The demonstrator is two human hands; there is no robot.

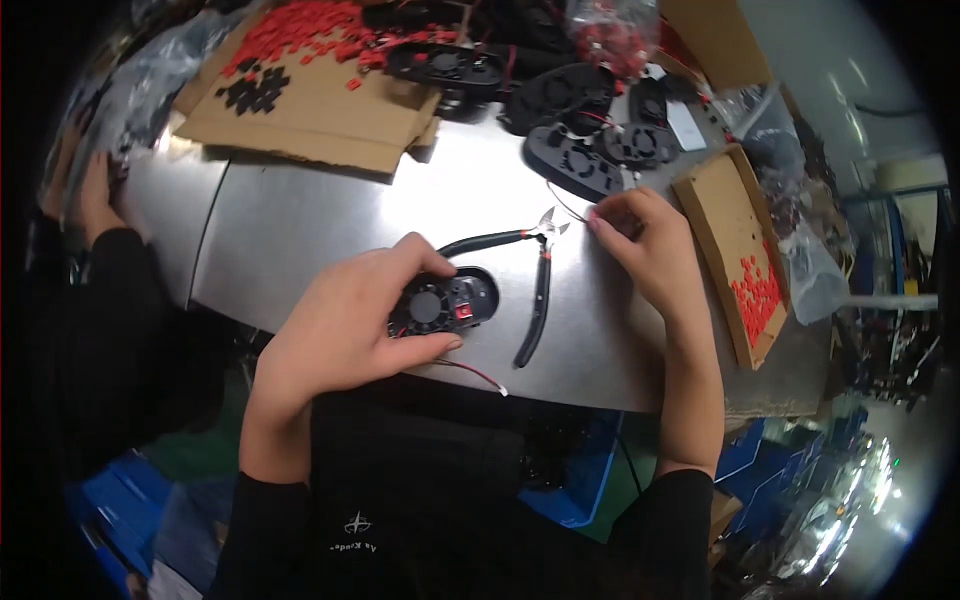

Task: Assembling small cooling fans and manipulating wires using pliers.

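My left hand (345, 320) grips a black oval fan housing (481, 292) by its sides, near the table's front edge. A round fan (427, 306) and a small red part (463, 311) show inside it. A thin dark red wire (476, 373) with a white end trails from under that hand. Diagonal cutters (541, 300) with black handles lie spread on the metal between my hands, out of either grasp. My right hand (640, 240) is closed, thumb and fingertips together at a thin wire (567, 205) leading to a black oval housing (575, 163).
Several black housings (560, 95) are heaped at the back. A flattened cardboard sheet (330, 135) bears red and black pieces at the back left. A shallow cardboard box (713, 215) with red pieces stands at right. Another person's hand (97, 195) is at far left.
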